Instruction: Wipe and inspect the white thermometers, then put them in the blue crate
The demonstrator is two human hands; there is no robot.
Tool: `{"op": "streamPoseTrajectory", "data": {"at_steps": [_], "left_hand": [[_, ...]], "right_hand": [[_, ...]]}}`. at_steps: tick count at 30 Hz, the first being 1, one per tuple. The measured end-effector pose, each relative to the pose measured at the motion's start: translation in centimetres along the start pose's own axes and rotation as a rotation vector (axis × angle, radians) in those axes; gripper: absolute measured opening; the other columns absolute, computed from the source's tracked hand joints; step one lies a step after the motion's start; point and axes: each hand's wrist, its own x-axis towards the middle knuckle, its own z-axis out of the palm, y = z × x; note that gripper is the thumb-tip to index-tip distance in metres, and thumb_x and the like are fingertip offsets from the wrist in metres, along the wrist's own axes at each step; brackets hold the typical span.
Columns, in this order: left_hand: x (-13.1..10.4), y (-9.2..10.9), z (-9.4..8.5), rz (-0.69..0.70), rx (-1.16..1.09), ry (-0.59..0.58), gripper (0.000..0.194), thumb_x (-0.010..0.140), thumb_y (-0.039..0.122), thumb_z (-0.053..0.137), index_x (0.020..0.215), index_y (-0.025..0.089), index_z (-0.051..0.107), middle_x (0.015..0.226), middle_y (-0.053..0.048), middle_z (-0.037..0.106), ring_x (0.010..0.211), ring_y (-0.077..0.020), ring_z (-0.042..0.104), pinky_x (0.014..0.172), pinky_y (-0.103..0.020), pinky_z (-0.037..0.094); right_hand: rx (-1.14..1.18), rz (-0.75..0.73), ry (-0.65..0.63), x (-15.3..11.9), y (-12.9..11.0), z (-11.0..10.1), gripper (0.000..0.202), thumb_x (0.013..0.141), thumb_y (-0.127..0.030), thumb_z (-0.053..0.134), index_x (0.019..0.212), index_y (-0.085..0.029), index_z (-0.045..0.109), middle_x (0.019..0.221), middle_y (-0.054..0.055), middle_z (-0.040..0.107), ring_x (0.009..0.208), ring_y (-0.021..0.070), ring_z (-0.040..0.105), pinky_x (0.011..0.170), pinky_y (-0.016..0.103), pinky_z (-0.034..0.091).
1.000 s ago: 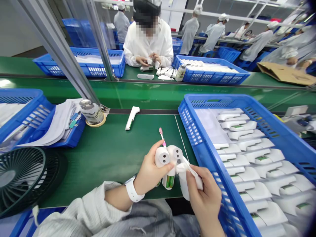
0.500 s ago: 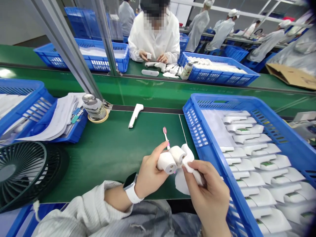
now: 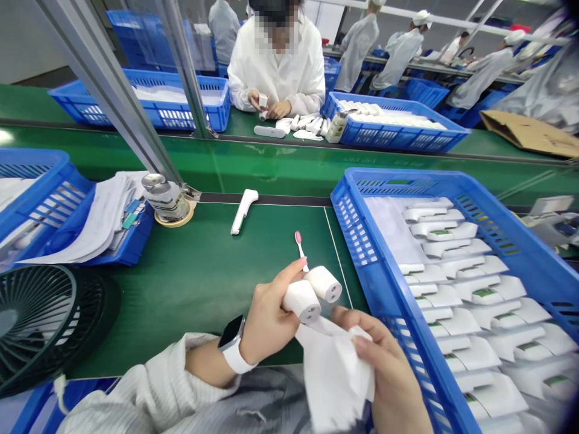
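Note:
My left hand, with a smartwatch on its wrist, is wrapped round two white plastic device heads, whose grey round ends face right. A white cloth hangs below them. The fingers of my right hand pinch its upper right part. Just beyond my left hand a pink-headed brush points away from me. A white handheld piece lies on the green mat further off. To the right, a blue crate holds rows of white devices.
A metal-topped bottle stands left by the frame post. Papers fill a blue tray, with a dark fan below it. Across the bench, a person in white handles small parts between blue crates.
The white device at my right fingertips is no longer seen there. The cloth is now spread out and hangs lower, and my right hand has shifted slightly down and right.

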Motion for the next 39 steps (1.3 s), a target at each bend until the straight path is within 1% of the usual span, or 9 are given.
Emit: {"op": "streamPoseTrajectory", "data": {"at_steps": [4, 9, 15, 21, 25, 28, 32, 35, 39], "left_hand": [[0.4, 0.3, -0.1, -0.186, -0.196, -0.023, 0.061, 0.07, 0.023, 0.072, 0.125, 0.031, 0.048, 0.066, 0.007, 0.062, 0.05, -0.0068, 0.049, 0.049, -0.017, 0.044], [0.6, 0.0, -0.1, -0.267, -0.322, -0.04, 0.062, 0.069, 0.021, 0.072, 0.125, 0.03, 0.047, 0.065, 0.007, 0.055, 0.054, -0.007, 0.048, 0.052, -0.018, 0.047], [0.6, 0.0, 0.0, -0.261, -0.289, -0.03, 0.064, 0.066, 0.01, 0.069, 0.124, 0.03, 0.049, 0.065, 0.008, 0.053, 0.055, -0.0063, 0.046, 0.053, -0.016, 0.045], [0.3, 0.3, -0.1, -0.186, -0.171, -0.028, 0.061, 0.069, 0.013, 0.067, 0.124, 0.03, 0.048, 0.06, 0.009, 0.055, 0.05, -0.0062, 0.044, 0.048, -0.016, 0.04], [0.1, 0.1, -0.2, -0.11, -0.117, -0.03, 0.062, 0.071, 0.01, 0.064, 0.126, 0.033, 0.045, 0.082, 0.006, 0.069, 0.057, -0.0076, 0.055, 0.054, -0.017, 0.046], [0.0, 0.0, -0.1, -0.046, -0.046, -0.026, 0.063, 0.072, 0.009, 0.063, 0.127, 0.034, 0.044, 0.1, 0.004, 0.071, 0.063, -0.0084, 0.061, 0.059, -0.018, 0.048], [0.0, 0.0, 0.0, -0.007, 0.007, -0.019, 0.064, 0.071, 0.006, 0.063, 0.127, 0.032, 0.045, 0.107, 0.002, 0.069, 0.078, -0.0118, 0.066, 0.069, -0.02, 0.049], [0.1, 0.1, 0.1, -0.094, -0.075, -0.064, 0.062, 0.071, 0.013, 0.068, 0.128, 0.029, 0.045, 0.089, 0.002, 0.072, 0.067, -0.0115, 0.063, 0.062, -0.019, 0.049], [0.4, 0.4, 0.2, -0.229, -0.223, -0.08, 0.06, 0.07, 0.021, 0.071, 0.125, 0.023, 0.048, 0.068, 0.004, 0.061, 0.054, -0.009, 0.053, 0.052, -0.018, 0.046]], "right_hand": [[0.086, -0.14, 0.149, -0.5, -0.3, 0.2, 0.016, 0.076, -0.034, 0.063, 0.071, -0.019, 0.06, 0.069, 0.0, 0.045, 0.059, 0.0111, 0.044, 0.05, 0.02, 0.034], [-0.143, -0.242, 0.206, -0.8, -0.4, 0.0, 0.008, 0.082, -0.029, 0.059, 0.078, -0.022, 0.061, 0.078, 0.001, 0.049, 0.065, 0.0118, 0.047, 0.054, 0.021, 0.036], [-0.52, -0.386, 0.257, -0.1, -0.3, 0.1, 0.004, 0.087, -0.02, 0.057, 0.086, -0.023, 0.06, 0.083, 0.0, 0.051, 0.07, 0.0104, 0.049, 0.055, 0.02, 0.038], [-0.881, -0.667, 0.262, 1.2, -0.2, 0.7, 0.024, 0.084, -0.006, 0.056, 0.103, -0.019, 0.062, 0.087, 0.004, 0.054, 0.075, 0.0115, 0.054, 0.062, 0.024, 0.044], [-1.001, -0.767, 0.258, 1.4, 0.3, 0.8, 0.032, 0.081, 0.0, 0.056, 0.107, -0.017, 0.061, 0.088, 0.004, 0.054, 0.076, 0.0111, 0.054, 0.062, 0.023, 0.045], [-1.048, -0.788, 0.244, 1.2, 0.3, 1.0, 0.032, 0.08, 0.0, 0.055, 0.107, -0.016, 0.06, 0.088, 0.005, 0.054, 0.075, 0.0109, 0.054, 0.06, 0.022, 0.045], [-1.08, -0.665, 0.235, 0.9, -0.5, 0.6, 0.02, 0.082, -0.005, 0.054, 0.097, -0.017, 0.061, 0.083, 0.003, 0.054, 0.071, 0.0113, 0.053, 0.059, 0.023, 0.044], [-1.01, -0.591, 0.319, 0.2, -1.2, -0.2, 0.011, 0.083, -0.011, 0.054, 0.086, -0.02, 0.06, 0.08, 0.002, 0.054, 0.071, 0.0137, 0.053, 0.059, 0.026, 0.042], [-0.87, -0.647, 0.495, -0.8, -1.5, -0.3, 0.012, 0.083, -0.01, 0.056, 0.085, -0.021, 0.06, 0.079, 0.002, 0.054, 0.072, 0.0156, 0.051, 0.06, 0.028, 0.039]]}}
